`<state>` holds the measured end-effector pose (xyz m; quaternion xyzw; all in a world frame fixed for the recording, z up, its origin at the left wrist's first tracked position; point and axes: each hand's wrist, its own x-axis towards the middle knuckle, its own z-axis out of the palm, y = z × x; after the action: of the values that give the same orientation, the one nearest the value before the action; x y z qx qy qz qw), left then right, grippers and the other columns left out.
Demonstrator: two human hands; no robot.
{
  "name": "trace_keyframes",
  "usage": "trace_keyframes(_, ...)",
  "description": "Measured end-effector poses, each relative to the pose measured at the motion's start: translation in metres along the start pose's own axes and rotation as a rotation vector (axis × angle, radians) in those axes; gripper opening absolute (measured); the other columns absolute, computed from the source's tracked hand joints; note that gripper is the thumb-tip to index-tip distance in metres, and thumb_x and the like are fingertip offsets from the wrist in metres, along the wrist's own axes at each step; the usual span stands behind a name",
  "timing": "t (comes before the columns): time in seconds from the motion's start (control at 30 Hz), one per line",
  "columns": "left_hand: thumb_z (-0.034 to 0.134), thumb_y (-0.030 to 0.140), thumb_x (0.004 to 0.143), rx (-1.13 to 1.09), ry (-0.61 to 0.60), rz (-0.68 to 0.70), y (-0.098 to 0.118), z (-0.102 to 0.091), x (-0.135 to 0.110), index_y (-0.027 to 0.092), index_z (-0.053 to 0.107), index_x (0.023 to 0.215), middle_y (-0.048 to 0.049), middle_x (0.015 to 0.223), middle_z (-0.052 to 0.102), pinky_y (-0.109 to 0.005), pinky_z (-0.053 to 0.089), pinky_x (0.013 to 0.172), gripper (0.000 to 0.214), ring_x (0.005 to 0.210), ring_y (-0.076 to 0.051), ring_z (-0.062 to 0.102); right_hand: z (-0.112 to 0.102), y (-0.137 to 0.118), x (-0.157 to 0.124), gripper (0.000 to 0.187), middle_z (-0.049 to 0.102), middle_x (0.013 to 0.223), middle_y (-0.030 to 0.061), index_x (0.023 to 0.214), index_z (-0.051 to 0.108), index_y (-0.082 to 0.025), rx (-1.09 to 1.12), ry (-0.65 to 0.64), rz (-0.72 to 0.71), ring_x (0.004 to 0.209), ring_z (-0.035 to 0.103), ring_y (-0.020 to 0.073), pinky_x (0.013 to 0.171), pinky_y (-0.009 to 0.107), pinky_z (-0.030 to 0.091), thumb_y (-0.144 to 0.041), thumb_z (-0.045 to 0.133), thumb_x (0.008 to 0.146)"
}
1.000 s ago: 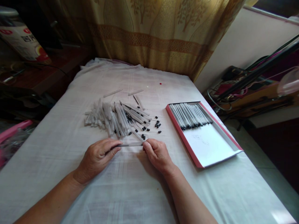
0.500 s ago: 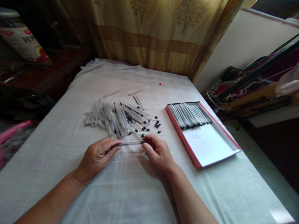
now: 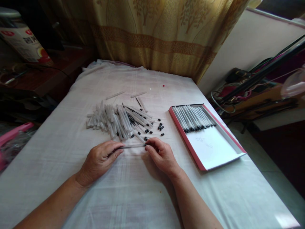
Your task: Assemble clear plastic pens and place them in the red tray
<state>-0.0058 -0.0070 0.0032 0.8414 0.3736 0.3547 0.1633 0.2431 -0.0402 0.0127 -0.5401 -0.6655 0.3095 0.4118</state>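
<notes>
A clear pen barrel (image 3: pixel 132 146) lies level between my two hands, just above the white cloth. My left hand (image 3: pixel 100 160) is closed on its left end. My right hand (image 3: pixel 162 156) pinches its right end, where a small black piece shows at the fingertips. Just beyond the hands lies a heap of clear pen barrels and thin black refills (image 3: pixel 118 120). Several small black caps (image 3: pixel 160 127) are scattered to the right of the heap. At the right, a shallow red-edged box (image 3: pixel 214 149) holds a row of finished pens (image 3: pixel 194 118) at its far end.
The white cloth (image 3: pixel 133 197) covers the table. Two loose barrels (image 3: pixel 125 94) and a tiny red bit (image 3: pixel 163 85) lie farther back. A gold curtain (image 3: pixel 154 38) hangs behind. Cables and dark rods (image 3: pixel 257 86) crowd the right side; a carton (image 3: pixel 23 41) stands at far left.
My right hand has lifted slightly and shifted its fingertips at the barrel's right end. The left hand and the barrel have stayed almost still.
</notes>
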Motion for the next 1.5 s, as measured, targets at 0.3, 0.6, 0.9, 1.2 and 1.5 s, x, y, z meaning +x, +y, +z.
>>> trace_keyframes(0.3, 0.06, 0.029, 0.092, 0.004, 0.019, -0.022, -0.0028, -0.002, -0.0004, 0.02, 0.07, 0.105, -0.003, 0.093, 0.075, -0.022, 0.055, 0.078, 0.019, 0.084, -0.015, 0.071, -0.0041, 0.0004, 0.001, 0.014, 0.067, 0.073, 0.0015, 0.085, 0.061, -0.02, 0.024, 0.028, 0.058, 0.066, 0.061, 0.014, 0.063, 0.024, 0.046, -0.028, 0.052, 0.09)
trace_keyframes(0.6, 0.059, 0.031, 0.092, 0.009, 0.024, -0.033, -0.0028, -0.0015, -0.0004, 0.021, 0.071, 0.103, -0.0032, 0.091, 0.075, -0.023, 0.056, 0.077, 0.019, 0.083, -0.016, 0.071, -0.0044, 0.0062, -0.0007, 0.018, 0.069, 0.087, 0.0022, 0.104, 0.063, -0.02, 0.038, -0.004, 0.059, 0.069, 0.061, 0.0133, 0.063, 0.024, 0.047, -0.027, 0.056, 0.088)
trace_keyframes(0.9, 0.058, 0.034, 0.092, -0.009, 0.006, -0.072, -0.0002, -0.003, 0.0018, 0.022, 0.072, 0.101, -0.0039, 0.091, 0.076, -0.025, 0.056, 0.077, 0.021, 0.083, -0.017, 0.071, -0.0051, 0.006, -0.0004, 0.017, 0.069, 0.081, 0.0022, 0.101, 0.064, -0.02, 0.041, -0.009, 0.093, 0.068, 0.062, 0.0145, 0.063, 0.026, 0.048, -0.028, 0.057, 0.088)
trace_keyframes(1.2, 0.058, 0.034, 0.092, -0.016, -0.002, -0.076, -0.0008, -0.0025, 0.0011, 0.021, 0.072, 0.102, -0.0039, 0.092, 0.075, -0.025, 0.056, 0.079, 0.021, 0.084, -0.017, 0.071, -0.0067, 0.0044, 0.0003, 0.015, 0.069, 0.081, 0.002, 0.097, 0.065, -0.02, 0.018, -0.009, 0.07, 0.068, 0.061, 0.014, 0.063, 0.024, 0.047, -0.027, 0.056, 0.088)
trace_keyframes(1.5, 0.059, 0.032, 0.091, -0.04, 0.025, -0.07, 0.0013, -0.0022, 0.0031, 0.022, 0.07, 0.099, -0.0039, 0.092, 0.074, -0.024, 0.055, 0.078, 0.017, 0.084, -0.016, 0.07, -0.0029, 0.0026, 0.0015, 0.02, 0.068, 0.066, 0.0008, 0.077, 0.062, -0.021, 0.011, -0.027, 0.105, 0.062, 0.062, 0.0145, 0.057, 0.023, 0.046, -0.031, 0.052, 0.091)
